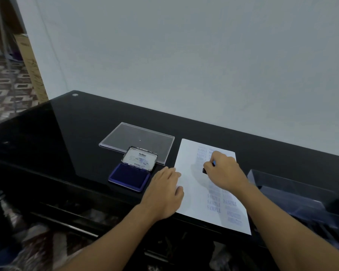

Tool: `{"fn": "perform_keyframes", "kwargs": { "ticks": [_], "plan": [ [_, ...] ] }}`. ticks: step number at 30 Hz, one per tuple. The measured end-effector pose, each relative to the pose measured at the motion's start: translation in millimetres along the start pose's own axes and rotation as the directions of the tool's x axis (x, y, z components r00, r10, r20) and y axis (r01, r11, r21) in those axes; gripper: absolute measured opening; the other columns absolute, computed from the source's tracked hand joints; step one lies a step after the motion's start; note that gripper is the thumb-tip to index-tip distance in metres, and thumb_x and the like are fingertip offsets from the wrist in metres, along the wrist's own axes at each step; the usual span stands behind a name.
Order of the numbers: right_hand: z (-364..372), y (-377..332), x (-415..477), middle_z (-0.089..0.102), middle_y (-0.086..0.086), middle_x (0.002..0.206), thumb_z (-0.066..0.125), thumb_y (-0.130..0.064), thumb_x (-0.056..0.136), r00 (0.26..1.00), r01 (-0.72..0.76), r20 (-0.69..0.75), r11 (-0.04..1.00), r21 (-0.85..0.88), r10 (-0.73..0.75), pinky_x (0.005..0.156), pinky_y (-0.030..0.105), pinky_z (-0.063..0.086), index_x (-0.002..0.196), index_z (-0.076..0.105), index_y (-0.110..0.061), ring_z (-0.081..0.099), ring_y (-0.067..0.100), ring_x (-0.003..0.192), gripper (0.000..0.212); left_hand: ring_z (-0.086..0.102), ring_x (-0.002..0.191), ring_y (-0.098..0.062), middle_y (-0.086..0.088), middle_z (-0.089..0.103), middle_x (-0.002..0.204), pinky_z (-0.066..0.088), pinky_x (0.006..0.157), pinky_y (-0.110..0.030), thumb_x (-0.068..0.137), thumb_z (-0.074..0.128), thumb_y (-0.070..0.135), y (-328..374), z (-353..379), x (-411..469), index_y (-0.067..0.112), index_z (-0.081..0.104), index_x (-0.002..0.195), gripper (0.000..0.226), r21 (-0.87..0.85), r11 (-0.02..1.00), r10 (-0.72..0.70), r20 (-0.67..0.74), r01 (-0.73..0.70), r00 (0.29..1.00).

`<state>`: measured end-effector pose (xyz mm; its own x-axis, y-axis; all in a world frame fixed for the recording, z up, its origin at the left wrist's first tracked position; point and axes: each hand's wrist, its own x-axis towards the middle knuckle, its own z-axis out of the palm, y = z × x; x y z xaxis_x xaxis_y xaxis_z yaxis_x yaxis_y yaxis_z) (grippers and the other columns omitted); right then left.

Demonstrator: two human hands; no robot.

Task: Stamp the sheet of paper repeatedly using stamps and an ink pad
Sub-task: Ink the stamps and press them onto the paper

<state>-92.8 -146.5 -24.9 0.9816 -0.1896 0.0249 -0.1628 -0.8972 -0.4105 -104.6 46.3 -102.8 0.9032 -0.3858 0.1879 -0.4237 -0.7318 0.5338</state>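
Glossy black worktop (67, 133) carries: clear lid (137, 142), open ink pad (132, 171), stamped paper sheet (196, 192), clear box (301, 198) at right.

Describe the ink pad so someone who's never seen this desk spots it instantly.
On the glossy black table, look just left of the white sheet of paper, by the left hand. The ink pad lies there, in front of a flat clear plastic cover. Unlike that cover, it is a small open tin with a dark blue pad and a white-labelled lid tipped back.

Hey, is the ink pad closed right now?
No, the ink pad lies open, its lid tilted back and the blue pad exposed, left of the sheet of paper.
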Motion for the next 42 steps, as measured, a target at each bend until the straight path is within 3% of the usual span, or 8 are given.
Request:
{"fn": "perform_keyframes", "kwargs": {
  "ticks": [6, 12, 23, 28, 33, 42],
  "plan": [
    [8.6, -3.4, 22.0, 0.061, 0.006, 0.08, 0.05, -0.028, 0.096, 1.0, 0.017, 0.027, 0.999, -0.048, -0.016, 0.062, 0.037, 0.051, 0.087, 0.052, -0.012, 0.055, 0.017, 0.066, 0.018, 0.013, 0.149, -0.017, 0.001, 0.026, 0.16, 0.011, 0.123, -0.034, 0.101, 0.032, 0.037, -4.0, 9.6, -4.0, 0.02, 0.036, 0.147, 0.049, 0.15, 0.988, 0.029, -0.029, -0.025, 0.999],
    [19.0, -3.5, 32.0, 0.058, 0.002, 0.075, 0.055, -0.026, 0.096, 0.998, 0.02, 0.061, 0.997, -0.081, -0.015, 0.058, 0.028, 0.042, 0.08, 0.048, -0.017, 0.052, 0.014, 0.063, 0.019, 0.017, 0.149, -0.019, 0.0, 0.028, 0.159, 0.013, 0.123, -0.036, 0.099, 0.029, 0.038, -4.7, 11.7, -3.9, 0.019, 0.038, 0.145, 0.051, 0.19, 0.981, 0.038, -0.033, -0.031, 0.999],
    [35.6, -5.0, 36.8, 0.055, -0.001, 0.075, 0.052, -0.026, 0.098, 0.999, 0.003, 0.043, 0.994, -0.111, 0.002, 0.054, 0.025, 0.037, 0.078, 0.042, -0.022, 0.052, 0.012, 0.063, 0.023, 0.016, 0.149, -0.019, 0.0, 0.027, 0.16, 0.01, 0.123, -0.035, 0.1, 0.031, 0.037, -3.7, 11.6, -4.2, 0.019, 0.037, 0.146, 0.049, 0.201, 0.979, 0.032, -0.03, -0.025, 0.999],
    [44.7, -6.8, 34.6, 0.053, -0.002, 0.074, 0.047, -0.024, 0.1, 1.0, -0.026, -0.014, 0.995, -0.093, 0.025, 0.052, 0.024, 0.034, 0.088, 0.043, -0.018, 0.05, 0.012, 0.06, 0.014, 0.019, 0.148, -0.02, 0.0, 0.03, 0.157, 0.014, 0.122, -0.036, 0.099, 0.032, 0.036, -3.4, 12.7, -4.6, 0.018, 0.04, 0.142, 0.048, 0.205, 0.979, 0.026, -0.039, -0.017, 0.999],
    [45.4, -4.7, 33.2, 0.052, -0.002, 0.072, 0.047, -0.024, 0.099, 0.999, -0.008, -0.036, 0.992, -0.129, 0.004, 0.05, 0.023, 0.032, 0.08, 0.037, -0.022, 0.048, 0.011, 0.058, 0.022, 0.018, 0.148, -0.019, 0.001, 0.029, 0.158, 0.013, 0.123, -0.036, 0.099, 0.031, 0.037, -2.9, 12.9, -4.6, 0.018, 0.039, 0.144, 0.049, 0.214, 0.977, 0.022, -0.031, -0.015, 0.999],
    [51.6, -3.6, 40.1, 0.051, -0.008, 0.074, 0.051, -0.027, 0.101, 0.999, -0.003, -0.037, 0.995, -0.099, -0.001, 0.054, 0.018, 0.034, 0.092, 0.046, -0.021, 0.054, 0.013, 0.062, 0.012, 0.013, 0.15, -0.018, 0.001, 0.025, 0.16, 0.01, 0.123, -0.036, 0.099, 0.028, 0.037, -2.0, 14.2, -4.1, 0.019, 0.036, 0.145, 0.05, 0.22, 0.975, 0.009, -0.018, -0.005, 1.0]
  ]
}}
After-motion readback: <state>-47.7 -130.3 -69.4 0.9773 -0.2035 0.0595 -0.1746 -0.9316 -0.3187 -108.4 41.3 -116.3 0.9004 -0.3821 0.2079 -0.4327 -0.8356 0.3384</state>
